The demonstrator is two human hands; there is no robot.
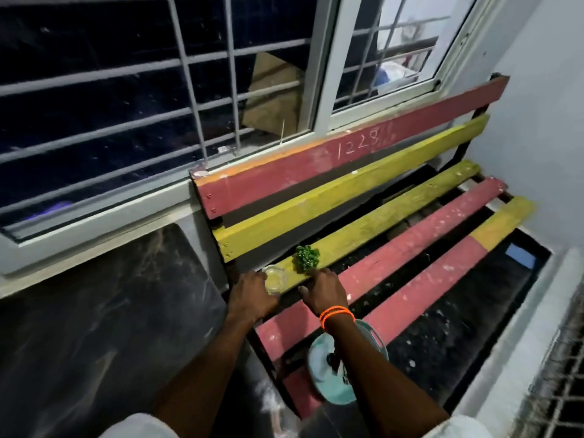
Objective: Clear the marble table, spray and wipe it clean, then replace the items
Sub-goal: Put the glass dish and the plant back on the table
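Left hand [252, 295]: fingers around glass [275, 278] on the bench's yellow slat.
Right hand [324, 290]: fingers at plant [306, 258]; grip unclear.
Counter [104, 311]: bare, just left.
Why: likely parked here for wiping.

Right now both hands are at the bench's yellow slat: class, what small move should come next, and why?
Probably let go and draw both hands back. The left hand is at the glass bowl and the right hand is by the green plant; both items already rest on the yellow slat, off the dark marble table.
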